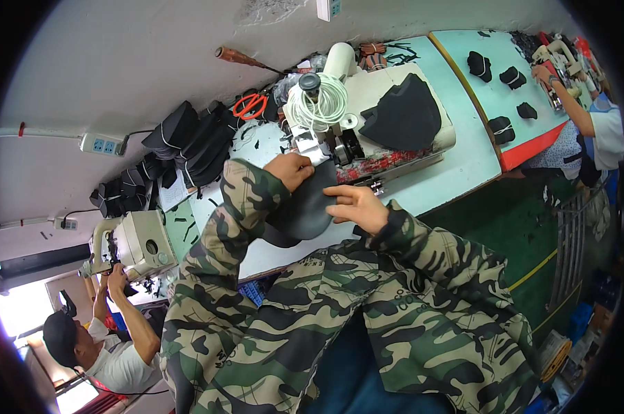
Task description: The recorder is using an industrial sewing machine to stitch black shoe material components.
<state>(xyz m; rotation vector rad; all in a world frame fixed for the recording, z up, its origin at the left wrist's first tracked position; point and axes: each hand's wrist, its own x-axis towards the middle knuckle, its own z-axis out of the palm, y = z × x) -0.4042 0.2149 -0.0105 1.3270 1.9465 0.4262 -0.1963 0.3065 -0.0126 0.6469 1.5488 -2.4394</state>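
A smooth black rounded piece of sheet material [308, 210] lies at the front of a cream sewing machine [412, 162], with its upper end close under the machine's head. My left hand [289, 170] is closed on the upper left of this piece, fingers curled near the metal parts. At the piece's right edge is my right hand [360, 208], its fingers stretched apart and touching the edge. Whether the thumb is beneath the piece cannot be seen. Another dark layer shows below the piece. On top of the machine rest several black cut pieces [403, 114] and a coil of white cord [317, 103].
Bundled black pieces [191, 141] are heaped left of the machine, near orange-handled scissors [250, 105] and a screwdriver [239, 56]. A co-worker [101, 345] works at another machine [143, 245] on the left. Another person's arm [574, 103] reaches across the right table, where small black bundles [479, 65] lie.
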